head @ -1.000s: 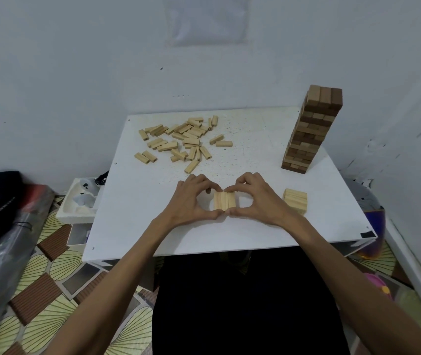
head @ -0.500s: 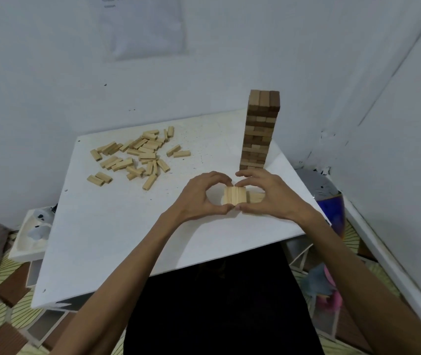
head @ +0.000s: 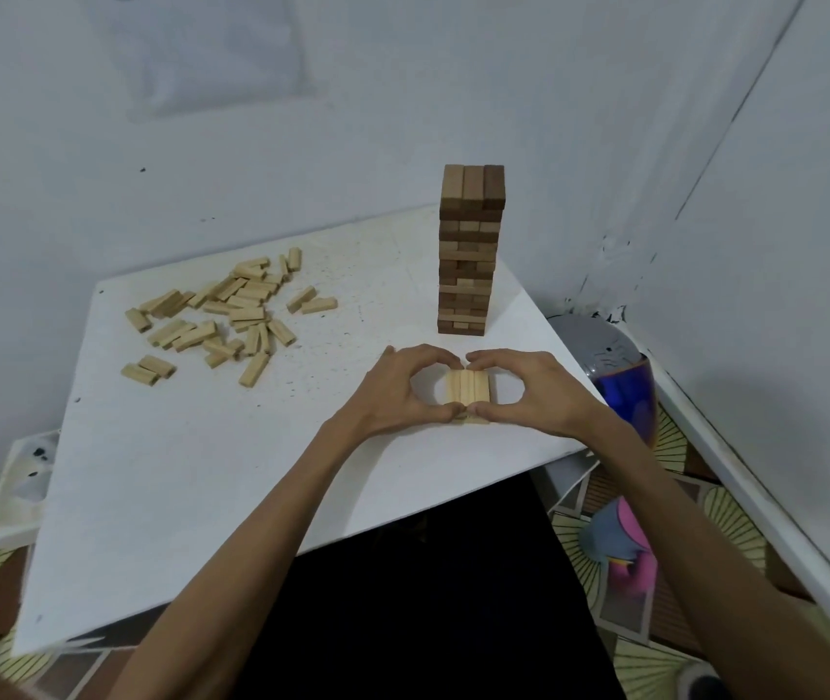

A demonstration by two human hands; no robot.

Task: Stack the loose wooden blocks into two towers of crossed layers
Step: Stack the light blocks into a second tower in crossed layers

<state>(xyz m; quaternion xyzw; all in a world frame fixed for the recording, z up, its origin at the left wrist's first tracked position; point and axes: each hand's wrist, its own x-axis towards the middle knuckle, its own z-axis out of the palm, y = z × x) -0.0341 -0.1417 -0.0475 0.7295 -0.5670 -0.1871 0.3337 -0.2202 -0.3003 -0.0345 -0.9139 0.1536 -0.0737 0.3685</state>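
On the white table (head: 190, 477), my left hand (head: 392, 391) and my right hand (head: 529, 391) pinch a row of three light wooden blocks (head: 468, 394) between thumbs and index fingers, fingers curled into arches. The edges of more light blocks show just under the row at my thumbs. I cannot tell whether the row rests on them. A tall tower of darker crossed layers (head: 471, 250) stands right behind my hands. Several loose light blocks (head: 231, 315) lie scattered at the table's far left.
The table's right corner is close to my right hand. A grey and blue container (head: 620, 381) stands off that edge. A white tray (head: 24, 477) sits on the floor at the left. Walls close in behind and to the right.
Both hands have carried the three-block row to the right, to where a small light stack stood beside the tall tower. The camera has swung right with them.
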